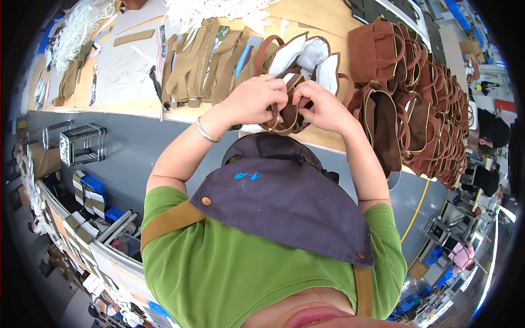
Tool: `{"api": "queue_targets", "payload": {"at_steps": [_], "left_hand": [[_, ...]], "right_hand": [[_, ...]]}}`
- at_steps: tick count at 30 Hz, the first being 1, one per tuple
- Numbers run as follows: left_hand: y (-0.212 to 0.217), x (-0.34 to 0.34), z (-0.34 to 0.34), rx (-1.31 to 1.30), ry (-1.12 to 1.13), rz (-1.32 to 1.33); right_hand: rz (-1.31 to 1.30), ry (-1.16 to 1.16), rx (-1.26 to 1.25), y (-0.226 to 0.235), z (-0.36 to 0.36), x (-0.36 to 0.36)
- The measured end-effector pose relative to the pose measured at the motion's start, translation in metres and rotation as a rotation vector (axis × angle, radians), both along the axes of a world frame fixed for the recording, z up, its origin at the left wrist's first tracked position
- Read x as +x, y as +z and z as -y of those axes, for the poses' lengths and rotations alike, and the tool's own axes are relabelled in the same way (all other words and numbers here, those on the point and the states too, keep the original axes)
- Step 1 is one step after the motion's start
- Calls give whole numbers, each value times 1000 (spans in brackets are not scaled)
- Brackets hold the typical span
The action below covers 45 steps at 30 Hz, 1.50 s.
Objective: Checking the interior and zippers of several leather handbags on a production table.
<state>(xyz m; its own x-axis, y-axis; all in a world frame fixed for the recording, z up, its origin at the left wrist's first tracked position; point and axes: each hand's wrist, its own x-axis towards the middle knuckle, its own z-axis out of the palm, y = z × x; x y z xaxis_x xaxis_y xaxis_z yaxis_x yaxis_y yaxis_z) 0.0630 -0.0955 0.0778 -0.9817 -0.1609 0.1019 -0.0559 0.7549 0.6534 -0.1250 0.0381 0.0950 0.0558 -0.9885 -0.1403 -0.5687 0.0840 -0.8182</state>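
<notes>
A brown handbag with a gold zipper along its opening stands at the table's near edge, between my two hands. My left hand is closed on the left side of its rim, fingers curled over the edge. On the other side, my right hand is closed with bent fingers at the right part of the opening; its fingertips are partly hidden. Directly behind stands another bag with its pale lining turned up and a brown handle loop beside it.
Stacked olive-brown fabric strips lie left of the bags. Many finished-looking brown bags crowd the table's right side. White strips are heaped at the back. A metal stool stands on the grey floor at left.
</notes>
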Motion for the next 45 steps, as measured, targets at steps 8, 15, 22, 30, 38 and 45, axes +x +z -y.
{"api": "queue_targets", "payload": {"at_steps": [8, 15, 22, 30, 38, 45], "left_hand": [[1, 1, 17, 163, -37, -160], [25, -6, 22, -45, -17, 129], [-17, -43, 22, -601, 480, -198], [12, -19, -66, 4, -23, -264], [-38, -23, -71, -88, 319, -251], [51, -18, -20, 283, 339, -285]], "right_hand": [[-173, 126, -395, -22, 13, -30], [-94, -157, -120, -5, 2, -40], [-271, -88, 255, 18, 6, -36], [-106, -179, 264, -8, 8, -37], [58, -94, 125, -22, 23, -42], [187, 51, 267, 65, 57, -53]]}}
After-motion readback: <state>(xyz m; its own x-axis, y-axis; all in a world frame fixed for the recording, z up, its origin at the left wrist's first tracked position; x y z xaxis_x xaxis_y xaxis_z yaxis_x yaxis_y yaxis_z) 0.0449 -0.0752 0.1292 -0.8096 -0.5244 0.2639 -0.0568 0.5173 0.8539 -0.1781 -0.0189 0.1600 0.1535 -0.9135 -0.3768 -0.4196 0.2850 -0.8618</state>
